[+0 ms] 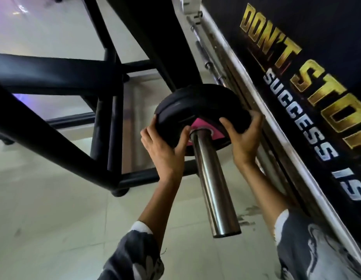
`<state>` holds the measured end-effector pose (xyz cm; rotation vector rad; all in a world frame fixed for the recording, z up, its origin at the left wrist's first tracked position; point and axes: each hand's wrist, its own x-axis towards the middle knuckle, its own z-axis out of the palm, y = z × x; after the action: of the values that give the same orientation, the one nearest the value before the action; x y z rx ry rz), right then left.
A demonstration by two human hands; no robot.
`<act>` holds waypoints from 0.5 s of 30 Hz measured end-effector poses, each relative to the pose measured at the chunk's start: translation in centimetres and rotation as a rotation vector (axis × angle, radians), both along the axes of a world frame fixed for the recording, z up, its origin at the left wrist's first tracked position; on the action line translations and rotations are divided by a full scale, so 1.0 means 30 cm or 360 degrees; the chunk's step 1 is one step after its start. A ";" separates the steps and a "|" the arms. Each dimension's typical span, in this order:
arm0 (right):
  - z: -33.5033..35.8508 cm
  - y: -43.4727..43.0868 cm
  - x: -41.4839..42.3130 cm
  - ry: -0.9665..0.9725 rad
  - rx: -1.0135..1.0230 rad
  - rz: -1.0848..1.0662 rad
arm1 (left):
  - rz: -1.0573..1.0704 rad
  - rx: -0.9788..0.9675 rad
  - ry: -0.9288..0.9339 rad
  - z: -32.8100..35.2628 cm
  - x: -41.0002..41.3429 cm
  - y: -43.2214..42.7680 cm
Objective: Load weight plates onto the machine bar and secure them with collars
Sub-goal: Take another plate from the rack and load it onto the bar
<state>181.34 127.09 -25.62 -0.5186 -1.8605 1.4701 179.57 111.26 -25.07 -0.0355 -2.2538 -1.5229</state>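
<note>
My left hand (165,150) and right hand (244,140) grip the rim of the black weight plate (195,104), seated far up the steel bar (213,184); nothing locks it, so it could slip back.

A dark wall banner (308,63) at right of frame reads "DON'T STO" in gold — then, in white, "SUCCESS IS" — both cut off.

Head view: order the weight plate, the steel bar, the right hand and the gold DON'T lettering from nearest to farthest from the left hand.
1. weight plate: gripped at its left edge by the left hand.
2. steel bar: just right of the thumb.
3. right hand: on the plate's opposite edge.
4. gold DON'T lettering: far upper right, on the banner.
</note>
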 end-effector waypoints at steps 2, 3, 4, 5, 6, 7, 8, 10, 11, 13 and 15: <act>0.013 0.006 -0.002 0.0051 -0.0020 0.0022 | 0.0039 0.0043 0.0009 0.016 -0.007 0.000; 0.016 0.014 -0.003 0.0065 -0.0017 0.0030 | 0.0029 0.0050 0.0014 0.022 -0.011 -0.007; 0.018 0.021 -0.001 0.0071 -0.0009 0.0047 | 0.0006 0.0045 0.0021 0.028 -0.013 -0.019; 0.019 0.027 0.006 0.0064 -0.0004 0.0076 | -0.0025 0.0032 0.0020 0.033 -0.011 -0.030; 0.019 0.034 0.018 0.0048 -0.0009 0.0113 | -0.0061 0.0008 0.0011 0.037 -0.004 -0.041; 0.016 0.043 0.038 0.0033 -0.0013 0.0138 | -0.0099 -0.0027 -0.0002 0.039 0.008 -0.053; 0.010 0.053 0.064 0.0025 -0.0006 0.0150 | -0.0135 -0.0068 -0.0014 0.040 0.022 -0.067; -0.005 0.068 0.128 0.0027 0.0013 0.0206 | -0.0239 -0.0087 -0.0045 0.040 0.056 -0.105; -0.009 0.069 0.154 0.0036 -0.0015 0.0287 | -0.0321 -0.0072 -0.0044 0.043 0.067 -0.126; -0.008 0.057 0.186 0.0050 -0.0151 0.0447 | -0.0533 -0.0063 -0.0010 0.050 0.079 -0.152; 0.001 0.043 0.180 0.0074 -0.0226 0.0399 | -0.0653 -0.0039 0.0020 0.062 0.082 -0.151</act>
<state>186.72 128.38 -25.59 -0.3224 -1.8450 1.7734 182.03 106.73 -23.19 -0.5428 -2.3553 -1.6826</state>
